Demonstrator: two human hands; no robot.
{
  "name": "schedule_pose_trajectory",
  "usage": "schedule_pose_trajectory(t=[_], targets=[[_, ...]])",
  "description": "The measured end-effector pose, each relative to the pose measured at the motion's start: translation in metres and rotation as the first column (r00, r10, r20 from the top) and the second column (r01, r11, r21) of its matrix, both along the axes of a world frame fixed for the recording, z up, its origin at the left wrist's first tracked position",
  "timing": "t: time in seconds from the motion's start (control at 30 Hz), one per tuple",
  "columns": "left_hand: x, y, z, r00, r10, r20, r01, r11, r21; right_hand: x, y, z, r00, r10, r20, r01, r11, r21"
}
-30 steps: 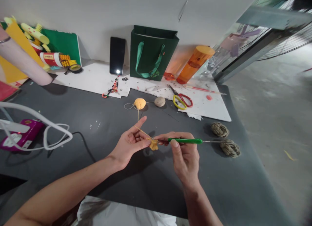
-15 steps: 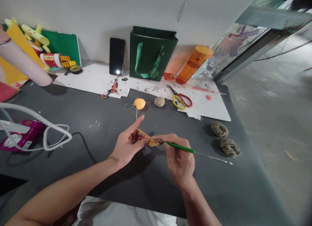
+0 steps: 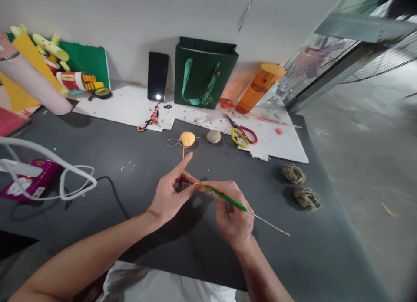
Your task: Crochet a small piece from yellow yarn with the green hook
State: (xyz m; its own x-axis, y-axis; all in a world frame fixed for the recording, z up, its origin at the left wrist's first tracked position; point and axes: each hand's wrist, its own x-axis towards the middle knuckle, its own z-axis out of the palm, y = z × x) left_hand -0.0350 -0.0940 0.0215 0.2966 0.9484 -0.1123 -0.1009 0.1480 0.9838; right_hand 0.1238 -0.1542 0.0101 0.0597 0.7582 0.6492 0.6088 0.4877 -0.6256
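Note:
My left hand (image 3: 171, 191) pinches a small yellow crochet piece (image 3: 202, 188) between thumb and fingers, its index finger raised with yellow yarn running over it. In my right hand (image 3: 233, 215) is a crochet hook (image 3: 230, 199) with a green handle, gripped like a pen. The hook's near tip meets the crochet piece, partly hidden by fingers; its bare metal end points down to the right. Beyond my left hand sits the yellow yarn ball (image 3: 186, 139), its strand leading toward that hand. Beside it lies a beige yarn ball (image 3: 213, 136).
Scissors (image 3: 243, 135) lie on a white board with a phone (image 3: 157, 76), a green paper bag (image 3: 204, 74) and an orange bottle (image 3: 260, 88). Two olive yarn bundles (image 3: 307, 198) rest at the right. A purple power strip (image 3: 31, 180) with white cables stands left.
My right hand has shifted slightly left toward the crochet piece, and the hook has swung so its free metal end sits lower and farther left. My left hand stays nearly still.

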Motion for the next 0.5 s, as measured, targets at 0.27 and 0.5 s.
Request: schedule_pose_trajectory(t=[0.27,0.5], targets=[[0.0051,-0.0053,0.0015,0.942,0.024,0.335,0.092,0.941,-0.326,-0.0026,0.0045,0.0036,0.997,-0.03,0.067,0.022,0.994,0.108],[0.0065,-0.0084,0.0043,0.848,0.076,0.525,0.264,0.798,-0.542,-0.0061,-0.0014,0.0015,0.997,-0.001,-0.074,0.007,0.996,0.085]])
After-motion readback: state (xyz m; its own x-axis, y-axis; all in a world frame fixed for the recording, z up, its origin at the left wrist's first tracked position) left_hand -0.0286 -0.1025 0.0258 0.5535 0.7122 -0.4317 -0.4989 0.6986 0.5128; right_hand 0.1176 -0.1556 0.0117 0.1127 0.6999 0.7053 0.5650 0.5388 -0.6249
